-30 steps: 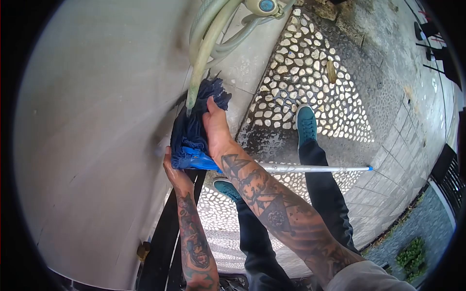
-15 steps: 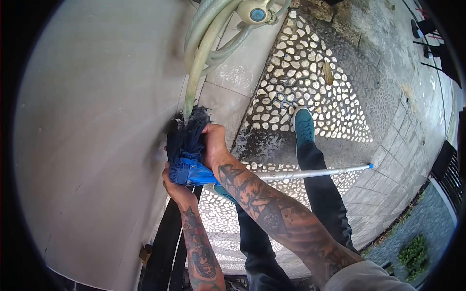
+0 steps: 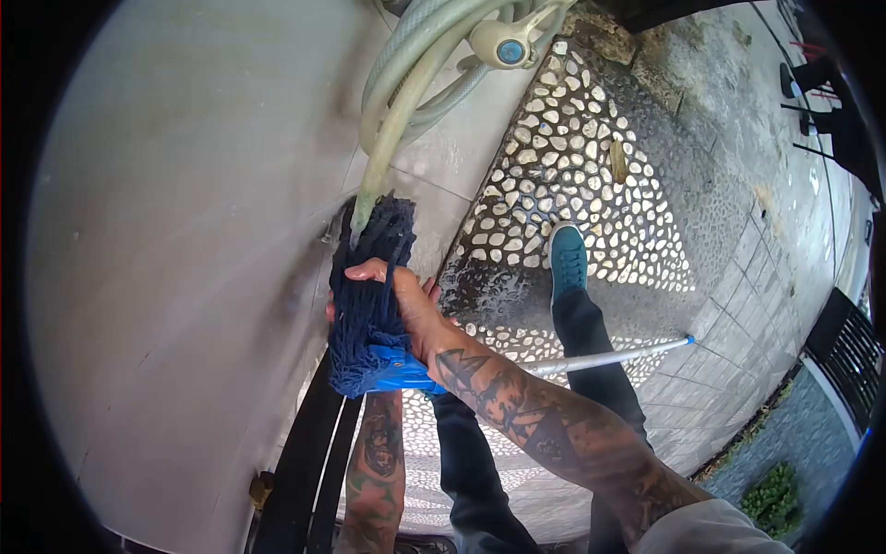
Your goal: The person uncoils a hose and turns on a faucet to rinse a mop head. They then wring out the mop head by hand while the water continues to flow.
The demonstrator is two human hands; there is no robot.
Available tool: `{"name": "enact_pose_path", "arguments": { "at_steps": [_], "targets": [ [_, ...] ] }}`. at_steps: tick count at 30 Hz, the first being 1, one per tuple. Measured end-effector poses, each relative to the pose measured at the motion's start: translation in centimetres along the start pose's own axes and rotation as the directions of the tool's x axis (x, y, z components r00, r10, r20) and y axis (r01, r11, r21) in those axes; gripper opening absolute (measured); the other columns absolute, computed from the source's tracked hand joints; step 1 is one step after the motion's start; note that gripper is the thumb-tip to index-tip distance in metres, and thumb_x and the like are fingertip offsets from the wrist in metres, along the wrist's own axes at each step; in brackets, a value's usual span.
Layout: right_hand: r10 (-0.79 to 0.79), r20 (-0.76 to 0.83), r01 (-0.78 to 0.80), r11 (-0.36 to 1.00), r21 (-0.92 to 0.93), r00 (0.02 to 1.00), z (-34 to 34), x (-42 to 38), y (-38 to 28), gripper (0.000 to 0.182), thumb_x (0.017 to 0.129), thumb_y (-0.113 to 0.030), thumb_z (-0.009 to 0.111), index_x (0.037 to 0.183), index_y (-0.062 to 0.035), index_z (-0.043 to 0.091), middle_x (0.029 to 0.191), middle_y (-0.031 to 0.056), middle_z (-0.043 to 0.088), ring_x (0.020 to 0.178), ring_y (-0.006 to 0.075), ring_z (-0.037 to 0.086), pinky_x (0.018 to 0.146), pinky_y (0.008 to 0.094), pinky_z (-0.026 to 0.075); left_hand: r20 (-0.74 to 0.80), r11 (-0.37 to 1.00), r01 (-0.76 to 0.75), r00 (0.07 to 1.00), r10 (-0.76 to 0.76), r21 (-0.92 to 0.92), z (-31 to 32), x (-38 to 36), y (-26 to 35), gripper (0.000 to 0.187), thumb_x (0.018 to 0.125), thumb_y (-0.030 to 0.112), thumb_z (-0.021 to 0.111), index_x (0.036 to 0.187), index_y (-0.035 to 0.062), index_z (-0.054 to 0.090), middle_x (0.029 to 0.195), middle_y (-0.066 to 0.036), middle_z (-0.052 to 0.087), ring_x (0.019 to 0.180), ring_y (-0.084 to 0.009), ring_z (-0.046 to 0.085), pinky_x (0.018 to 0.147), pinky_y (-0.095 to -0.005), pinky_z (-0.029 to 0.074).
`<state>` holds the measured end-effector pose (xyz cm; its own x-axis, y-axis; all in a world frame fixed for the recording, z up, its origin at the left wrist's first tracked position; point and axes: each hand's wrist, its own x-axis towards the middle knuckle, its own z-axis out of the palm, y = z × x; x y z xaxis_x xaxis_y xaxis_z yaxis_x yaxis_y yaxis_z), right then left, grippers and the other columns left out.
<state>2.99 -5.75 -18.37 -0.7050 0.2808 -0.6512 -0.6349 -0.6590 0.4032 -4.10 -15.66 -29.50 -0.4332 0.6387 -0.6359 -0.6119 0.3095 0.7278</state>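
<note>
A dark blue string mop head [image 3: 369, 309], wet, lies across my hands with its strands toward the hose. My right hand [image 3: 403, 294] is closed round its right side, thumb pressed on top of the strands. Beneath the mop is my left hand [image 3: 330, 307], mostly hidden; a bit of finger shows at the mop's left edge, cupping it from below. The blue plastic mop clamp [image 3: 399, 371] sits below the right wrist, and a silver mop handle [image 3: 604, 359] stretches right from it. The end of a pale hose [image 3: 363, 214] hangs over the strands, water showing at its mouth.
Coils of hose [image 3: 406, 102] hang at the top beside a tap fitting with a blue button [image 3: 510, 52]. A pale wall [image 3: 194, 231] rises on the left. Pebbled paving [image 3: 572, 138] is wet; my green shoe [image 3: 568, 258] stands on it. Black bars [image 3: 293, 462] stand lower left.
My right hand has shifted over the strands, its thumb now on top. The left hand has gone under the mop head. The mop sits lower in view, with the strands hanging straighter.
</note>
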Motion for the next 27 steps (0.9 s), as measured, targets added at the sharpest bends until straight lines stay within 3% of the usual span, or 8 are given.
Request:
{"name": "enact_pose_path", "arguments": {
  "at_steps": [4, 8, 13, 15, 21, 23, 24, 27],
  "targets": [
    [-0.045, -0.008, 0.045, 0.999, -0.002, 0.999, -0.5, -1.7, -0.1, 0.043, 0.080, -0.023, 0.067, 0.114, 0.0022, 0.063, 0.091, 0.0169, 0.069, 0.073, 0.0283, 0.067, 0.070, 0.0387, 0.057, 0.150, 0.798, 0.269, 0.963, -0.224, -0.539, 5.0, 2.8, -3.8, 0.058, 0.100, 0.050, 0.054, 0.137, 0.0049, 0.057, 0.133, -0.013, 0.063, 0.123, -0.0256, 0.060, 0.110, -0.0397, 0.046],
    [-0.025, 0.047, 0.021, 0.996, 0.090, 0.999, -1.8, -5.2, -2.3, 0.058, 0.083, -0.014, 0.062, 0.137, 0.0032, 0.049, 0.104, 0.0144, 0.061, 0.081, 0.0235, 0.061, 0.072, 0.0361, 0.054, 0.245, 0.707, 0.253, 0.963, -0.115, -0.661, 6.6, 4.5, -3.3, 0.054, 0.100, 0.048, 0.056, 0.136, 0.0077, 0.059, 0.131, -0.012, 0.065, 0.123, -0.0248, 0.061, 0.111, -0.0402, 0.045],
    [0.106, 0.167, -0.125, 0.986, 0.113, 0.980, -5.8, -4.4, -3.7, 0.049, 0.092, -0.042, 0.071, 0.118, -0.0027, 0.059, 0.102, 0.0124, 0.066, 0.078, 0.0187, 0.064, 0.068, 0.0302, 0.055, 0.365, 0.730, 0.247, 0.931, 0.004, -0.638, 6.3, 8.7, 3.0, 0.051, 0.099, 0.046, 0.058, 0.135, 0.0104, 0.061, 0.129, -0.011, 0.067, 0.122, -0.0241, 0.062, 0.113, -0.0407, 0.043],
    [-0.036, -0.057, 0.018, 0.958, -0.287, 0.998, -6.7, -3.5, -3.0, 0.062, 0.088, -0.057, 0.073, 0.119, -0.0057, 0.060, 0.090, 0.0085, 0.063, 0.076, 0.0163, 0.064, 0.068, 0.0324, 0.056, 0.432, 0.832, 0.553, 0.743, -0.512, 0.035, 5.6, 11.2, 7.3, 0.046, 0.093, 0.041, 0.068, 0.126, 0.0098, 0.065, 0.125, -0.010, 0.068, 0.117, -0.0236, 0.064, 0.103, -0.0422, 0.051],
    [-0.214, -0.202, 0.102, 0.885, -0.455, 0.956, -6.9, 0.2, 0.3, 0.053, 0.079, -0.048, 0.085, 0.101, -0.0028, 0.070, 0.086, 0.0067, 0.069, 0.072, 0.0171, 0.068, 0.069, 0.0298, 0.057, -0.066, 0.459, 0.537, 0.697, -0.714, 0.708, 8.5, 12.5, 9.5, 0.042, 0.085, 0.032, 0.078, 0.118, 0.0064, 0.069, 0.106, -0.005, 0.070, 0.093, -0.0191, 0.067, 0.086, -0.0373, 0.056],
    [-0.326, -0.214, 0.197, 0.862, -0.467, 0.921, -5.8, 1.5, 1.1, 0.042, 0.078, -0.034, 0.088, 0.099, -0.0020, 0.071, 0.084, 0.0068, 0.069, 0.071, 0.0174, 0.069, 0.067, 0.0297, 0.056, 0.527, 0.584, -0.079, 0.539, -0.657, 0.808, 7.8, 14.2, 8.9, 0.035, 0.083, 0.030, 0.079, 0.107, 0.0046, 0.071, 0.104, -0.004, 0.071, 0.094, -0.0184, 0.067, 0.089, -0.0350, 0.054],
    [-0.375, -0.224, 0.229, 0.841, -0.490, 0.899, -6.8, 3.6, 2.0, 0.038, 0.078, -0.028, 0.088, 0.100, -0.0012, 0.071, 0.085, 0.0072, 0.070, 0.071, 0.0173, 0.069, 0.066, 0.0303, 0.056, 0.090, 0.391, 0.305, 0.679, -0.728, 0.868, 8.5, 13.6, 9.3, 0.044, 0.080, 0.028, 0.081, 0.117, 0.0080, 0.072, 0.118, -0.010, 0.070, 0.114, -0.0211, 0.065, 0.093, -0.0367, 0.055],
    [-0.418, -0.242, 0.265, 0.834, -0.483, 0.875, -8.1, 7.5, 4.2, 0.032, 0.077, -0.015, 0.084, 0.101, 0.0011, 0.070, 0.085, 0.0088, 0.070, 0.073, 0.0181, 0.069, 0.065, 0.0314, 0.054, 0.107, 0.268, 0.063, 0.811, -0.575, 0.961, 8.5, 13.1, 8.9, 0.041, 0.080, 0.027, 0.080, 0.115, 0.0075, 0.073, 0.116, -0.009, 0.071, 0.111, -0.0205, 0.066, 0.091, -0.0360, 0.056]
  ]
}}
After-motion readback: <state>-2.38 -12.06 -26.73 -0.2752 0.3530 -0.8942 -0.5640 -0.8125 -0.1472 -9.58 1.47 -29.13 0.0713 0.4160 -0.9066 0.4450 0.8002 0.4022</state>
